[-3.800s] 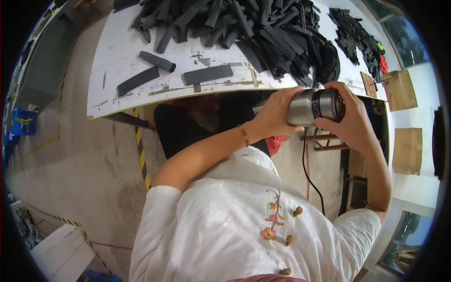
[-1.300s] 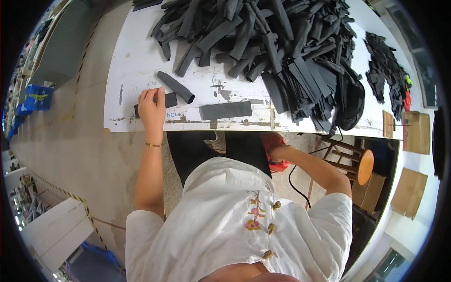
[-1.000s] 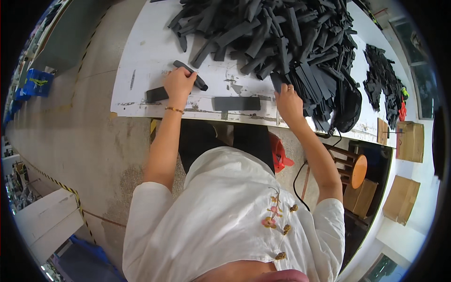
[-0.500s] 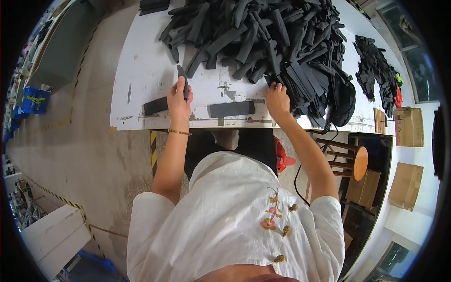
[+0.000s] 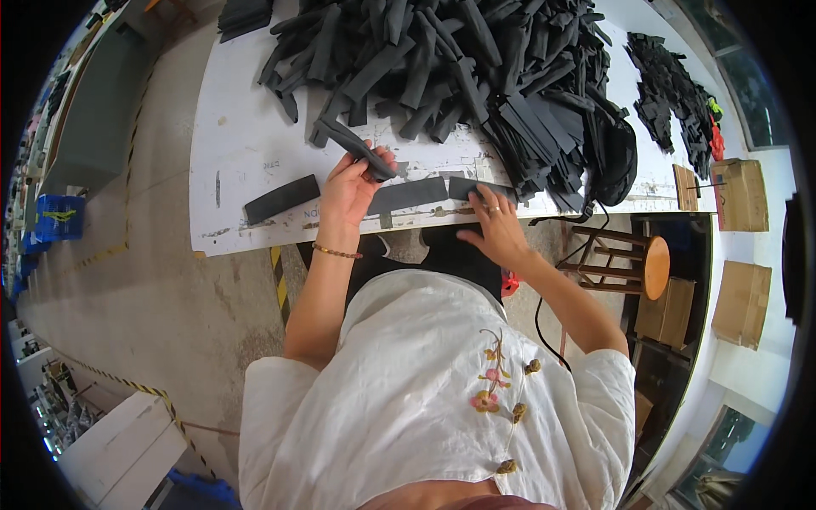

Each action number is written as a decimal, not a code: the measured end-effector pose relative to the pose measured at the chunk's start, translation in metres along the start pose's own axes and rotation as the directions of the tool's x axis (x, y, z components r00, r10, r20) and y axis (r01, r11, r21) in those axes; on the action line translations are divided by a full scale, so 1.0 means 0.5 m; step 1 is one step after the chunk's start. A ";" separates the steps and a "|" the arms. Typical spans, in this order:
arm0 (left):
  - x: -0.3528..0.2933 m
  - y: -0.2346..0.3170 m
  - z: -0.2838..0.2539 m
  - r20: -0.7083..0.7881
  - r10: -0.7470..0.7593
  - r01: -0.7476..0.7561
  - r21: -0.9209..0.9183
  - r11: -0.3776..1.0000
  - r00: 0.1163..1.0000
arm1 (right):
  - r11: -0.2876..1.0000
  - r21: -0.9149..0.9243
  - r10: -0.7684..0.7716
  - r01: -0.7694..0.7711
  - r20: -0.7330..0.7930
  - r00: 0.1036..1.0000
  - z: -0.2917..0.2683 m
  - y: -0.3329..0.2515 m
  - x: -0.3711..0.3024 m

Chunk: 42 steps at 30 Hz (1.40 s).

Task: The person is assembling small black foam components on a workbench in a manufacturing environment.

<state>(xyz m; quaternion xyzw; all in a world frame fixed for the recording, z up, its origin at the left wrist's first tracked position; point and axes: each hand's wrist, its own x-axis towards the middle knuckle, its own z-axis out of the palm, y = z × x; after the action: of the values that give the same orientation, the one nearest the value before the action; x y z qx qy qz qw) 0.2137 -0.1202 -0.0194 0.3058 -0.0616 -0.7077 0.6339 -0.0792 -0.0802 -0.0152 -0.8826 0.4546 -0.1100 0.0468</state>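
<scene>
My left hand (image 5: 344,195) is closed around a dark grey, folded fabric-like strip (image 5: 347,138), which slants up toward the pile. Under my right hand (image 5: 501,234) lies a flat dark strip (image 5: 463,188); the fingers rest spread on it, with the thumb apart. Beside it, a second flat strip (image 5: 412,195) runs along the table's front edge, its left end close to my left hand. A third flat strip (image 5: 282,199) sits at an angle farther left. Beyond my hands rises a large heap of similar folded strips (image 5: 416,72).
Flat strips are stacked (image 5: 544,127) at the heap's right, beside a black bag (image 5: 619,153). Another dark pile (image 5: 667,98) occupies the white table's (image 5: 229,161) right side. A wooden stool (image 5: 653,268) and cardboard boxes (image 5: 739,195) stand to the right.
My right hand has come from beside the stack toward the front edge, and a strip now lies beneath it. My left hand has shifted right, its strip now tilted.
</scene>
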 end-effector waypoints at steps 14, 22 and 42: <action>0.034 -0.038 0.087 -0.066 -0.021 0.030 0.135 0.990 0.998 | 0.839 0.523 0.265 -0.152 -0.148 0.953 -0.041 0.097 0.037; 0.045 -0.054 0.108 -0.079 -0.025 0.038 0.168 0.985 0.997 | 0.810 0.583 0.093 -0.056 -0.034 0.995 -0.098 -0.005 0.105; 0.035 -0.057 0.118 0.050 -0.082 0.075 0.137 0.988 0.995 | 0.975 0.176 -0.049 0.135 -0.425 0.904 -0.094 -0.013 0.159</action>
<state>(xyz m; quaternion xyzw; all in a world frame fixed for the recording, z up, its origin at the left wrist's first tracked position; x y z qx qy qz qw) 0.1589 -0.1491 0.0086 0.3303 -0.1147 -0.7346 0.5815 -0.0405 -0.1403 0.0434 -0.8497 0.3982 -0.3440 0.0322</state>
